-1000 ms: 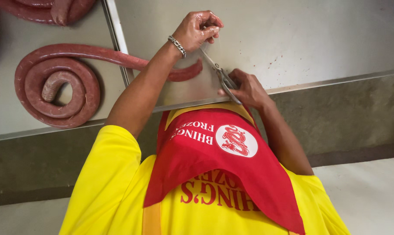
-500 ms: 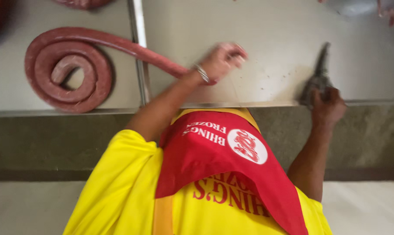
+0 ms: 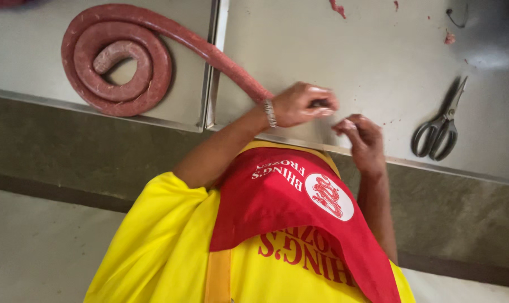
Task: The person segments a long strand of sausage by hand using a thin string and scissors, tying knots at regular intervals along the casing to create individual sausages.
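Steel tabletop (image 3: 333, 50) carries my coiled sausage (image 3: 119, 56); my left hand (image 3: 302, 105) is closed round its near end, my right hand (image 3: 362, 134) pinching beside it. It looks soft, heavy, slippery, best gripped at the end.

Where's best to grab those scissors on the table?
Take the scissors by their handle loops, probably: those lie nearest the table front edge, blades pointing away. Come from that edge, right of the right hand; the left hand grips the sausage end.
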